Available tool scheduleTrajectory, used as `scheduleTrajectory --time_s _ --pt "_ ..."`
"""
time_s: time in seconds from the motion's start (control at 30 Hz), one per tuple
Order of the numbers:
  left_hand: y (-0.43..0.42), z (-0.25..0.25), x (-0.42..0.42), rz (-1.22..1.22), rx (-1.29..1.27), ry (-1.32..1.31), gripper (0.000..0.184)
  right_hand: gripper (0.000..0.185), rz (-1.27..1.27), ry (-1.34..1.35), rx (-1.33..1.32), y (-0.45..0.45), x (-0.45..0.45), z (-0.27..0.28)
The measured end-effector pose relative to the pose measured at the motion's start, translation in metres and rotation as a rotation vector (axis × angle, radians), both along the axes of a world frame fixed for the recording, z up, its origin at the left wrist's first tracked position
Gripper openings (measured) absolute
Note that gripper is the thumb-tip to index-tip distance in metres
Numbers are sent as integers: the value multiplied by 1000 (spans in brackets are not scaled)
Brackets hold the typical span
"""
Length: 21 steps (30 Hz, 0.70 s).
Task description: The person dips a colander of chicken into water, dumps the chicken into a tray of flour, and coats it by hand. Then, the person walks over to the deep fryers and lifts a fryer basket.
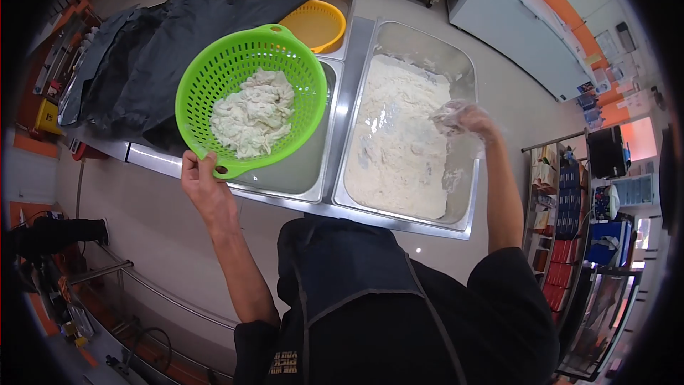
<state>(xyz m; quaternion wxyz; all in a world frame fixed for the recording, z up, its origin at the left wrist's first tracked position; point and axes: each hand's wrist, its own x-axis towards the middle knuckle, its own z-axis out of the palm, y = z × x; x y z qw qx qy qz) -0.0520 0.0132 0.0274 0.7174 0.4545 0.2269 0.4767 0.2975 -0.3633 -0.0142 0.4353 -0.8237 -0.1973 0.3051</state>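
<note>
While the left hand (208, 184) pinches the near handle of the green colander (192, 103), floury pieces (253, 114) lie heaped inside it. The colander sits over the water pan (288, 177), overlapping the dark cover (142, 64) in view. Well apart from the left, the right hand (462, 120) is whitened and curled at the flour (399, 135), near the tray's (462, 75) right wall; whether it clasps anything, I cannot tell. Bare metal shows along that wall, with open floor (502, 78) beyond.
</note>
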Motion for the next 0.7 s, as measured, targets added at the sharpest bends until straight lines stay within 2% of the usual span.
scheduleTrajectory --time_s 0.03,0.13,0.2,0.27,0.33,0.4,0.5,0.6,0.63,0.7 --pt "2 -1 1 2 4 14 14 44 -7 -61 19 4 -10 22" --pt "3 0 -1 1 -8 34 14 40 110 23 166 52 -51 104" --pt "4 3 -1 -36 -33 34 14 37 138 -211 146 90 -81 144" --pt "7 9 0 -47 -21 67 14 41 328 -259 193 142 -101 171" --pt "8 11 0 -54 -41 77 14 42 478 -336 201 196 -124 182" --pt "9 9 1 -78 -69 67 14 43 683 -903 3 252 -131 154" --pt "10 -3 -1 -91 -82 49 13 42 757 -731 -144 286 -151 142" --pt "13 -5 1 -84 -76 55 12 38 514 -835 -12 263 -132 130" --pt "13 -7 2 -90 -74 62 12 36 402 -679 133 240 -134 145" --pt "13 1 6 -43 -73 85 12 37 198 -619 90 191 -110 138"
